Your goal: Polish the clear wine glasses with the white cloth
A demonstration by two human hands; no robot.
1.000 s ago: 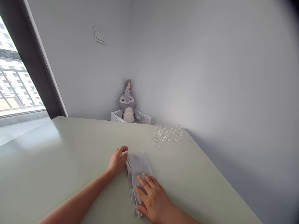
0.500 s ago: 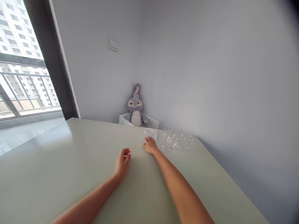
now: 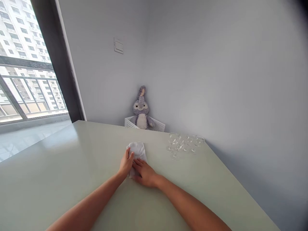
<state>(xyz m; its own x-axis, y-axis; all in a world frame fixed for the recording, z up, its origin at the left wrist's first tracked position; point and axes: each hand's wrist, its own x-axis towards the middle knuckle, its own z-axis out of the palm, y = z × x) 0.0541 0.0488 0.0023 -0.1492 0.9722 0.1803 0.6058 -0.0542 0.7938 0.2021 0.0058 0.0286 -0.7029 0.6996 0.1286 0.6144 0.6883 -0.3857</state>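
A white cloth (image 3: 137, 148) lies on the pale green table (image 3: 101, 138), in front of me. My left hand (image 3: 126, 162) grips its left edge between thumb and fingers. On the cloth's lower right part rests my right hand (image 3: 145, 172), with its fingers spread and lying flat; the palm hides some of the fabric. Several clear stemmed glasses (image 3: 179, 142) stand close together toward the table's back right, apart from both hands.
Behind the table's far edge a grey plush rabbit (image 3: 141, 112) sits in a white perforated basket (image 3: 158, 126). Grey walls meet in the corner, with a light switch (image 3: 118, 46). A window (image 3: 26, 64) is at the left.
The white cloth has moved left and nearer along with my right hand. My left hand, empty before, has taken hold of its left edge. The view has shifted slightly.
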